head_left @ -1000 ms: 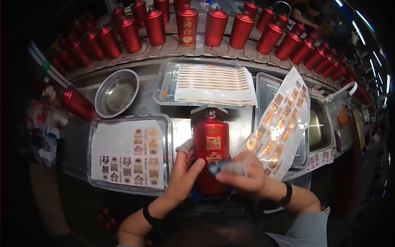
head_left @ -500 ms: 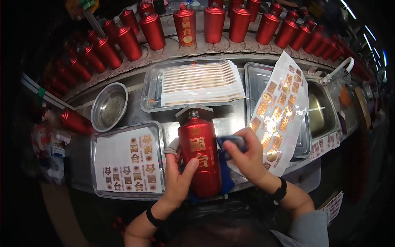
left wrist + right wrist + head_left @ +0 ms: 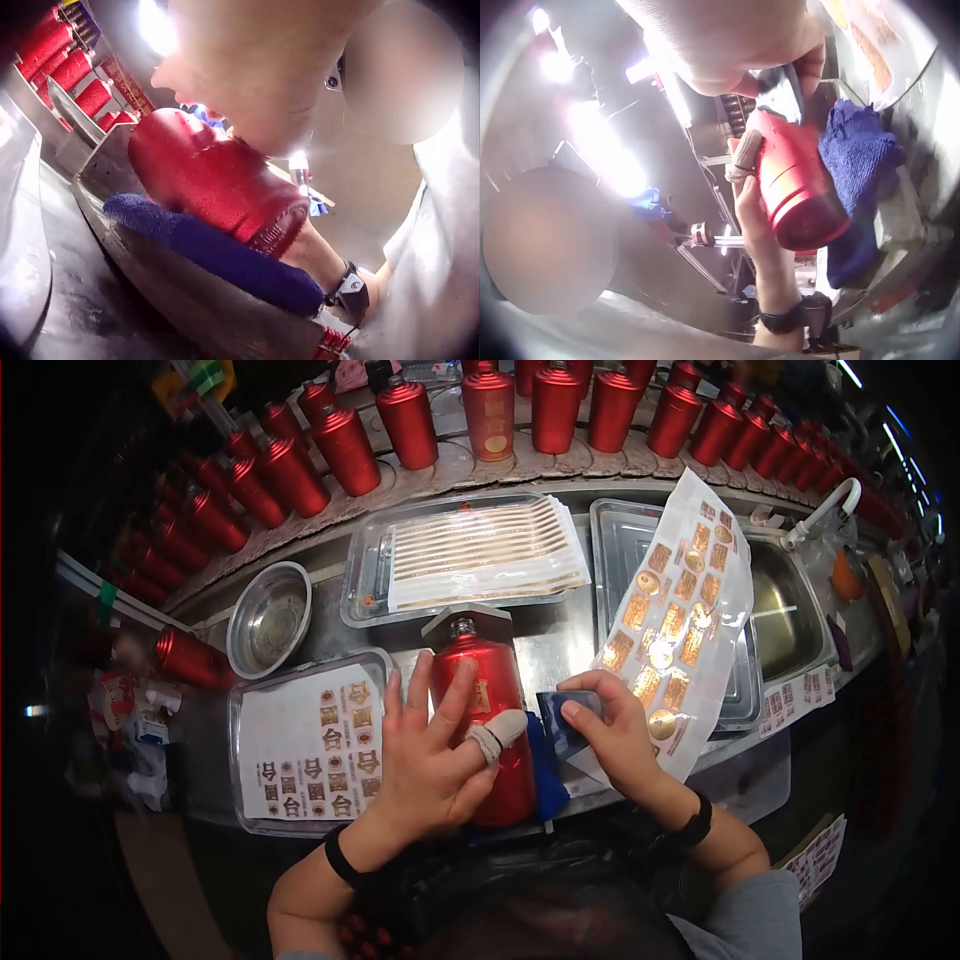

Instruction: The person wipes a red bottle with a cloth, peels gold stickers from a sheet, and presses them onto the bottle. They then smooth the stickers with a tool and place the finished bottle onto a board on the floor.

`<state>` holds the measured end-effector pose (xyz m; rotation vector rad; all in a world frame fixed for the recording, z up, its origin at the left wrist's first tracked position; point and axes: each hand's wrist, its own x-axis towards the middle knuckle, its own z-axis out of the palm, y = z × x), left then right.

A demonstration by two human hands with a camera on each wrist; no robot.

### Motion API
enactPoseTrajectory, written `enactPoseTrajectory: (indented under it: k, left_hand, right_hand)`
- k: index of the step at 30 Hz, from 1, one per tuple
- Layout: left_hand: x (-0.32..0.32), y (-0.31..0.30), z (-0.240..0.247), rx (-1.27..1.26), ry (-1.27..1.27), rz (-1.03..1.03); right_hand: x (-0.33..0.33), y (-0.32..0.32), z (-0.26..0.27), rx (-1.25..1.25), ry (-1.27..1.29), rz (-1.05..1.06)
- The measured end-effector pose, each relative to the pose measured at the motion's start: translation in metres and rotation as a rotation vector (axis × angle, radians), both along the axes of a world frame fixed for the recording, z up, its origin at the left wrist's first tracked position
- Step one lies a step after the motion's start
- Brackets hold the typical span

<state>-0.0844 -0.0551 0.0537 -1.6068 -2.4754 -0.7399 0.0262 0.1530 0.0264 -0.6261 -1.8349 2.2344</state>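
A red bottle (image 3: pixel 510 760) with gold characters lies on a blue cloth (image 3: pixel 545 775), its neck against a grey angled rest (image 3: pixel 490 618). My left hand (image 3: pixel 425 765) is spread over the bottle's front with fingers extended, covering much of the gold lettering. One finger wears a pale cloth sleeve (image 3: pixel 497 735), and its tip lies over the lettering. Just right of the bottle, my right hand (image 3: pixel 620 735) pinches a flat dark-blue piece (image 3: pixel 565 722) between thumb and fingers. In the right wrist view that flat piece (image 3: pixel 784 94) overlaps the bottle's upper part.
A tray with a sheet of gold characters (image 3: pixel 300 710) sits on the left, below a metal bowl (image 3: pixel 270 620). Behind the bottle is a tray of gold-striped strips (image 3: pixel 485 555). A label sheet (image 3: pixel 680 620) leans over the right tray beside a sink (image 3: pixel 790 610). Red bottles (image 3: pixel 405 425) line a conveyor.
My left hand has lifted from the bottle's left side and spread across its front. My right hand, rubbing over the lettering earlier, has drawn off to the right with the flat piece.
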Motion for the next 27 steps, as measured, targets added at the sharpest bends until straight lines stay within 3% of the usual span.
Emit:
enactPoseTrajectory:
  k: [4,12,16,21,27]
  left_hand:
    - [0.022,-0.013,-0.008,-0.033,-0.036,-0.022]
    - [0.005,-0.022,-0.019,0.052,-0.050,0.108]
    - [0.003,-0.030,-0.020,0.042,-0.117,0.141]
    - [0.015,-0.045,-0.024,0.095,-0.226,0.191]
    - [-0.001,-0.019,-0.010,0.080,-0.069,0.112]
  right_hand:
    - [0.004,0.003,-0.006,-0.141,-0.050,0.068]
    - [-0.009,-0.030,-0.002,0.266,-0.072,0.189]
    - [-0.012,-0.034,0.000,0.102,-0.032,0.170]
    - [-0.010,-0.032,-0.005,0.188,-0.072,0.173]
    - [-0.010,-0.033,-0.009,0.144,-0.048,0.160]
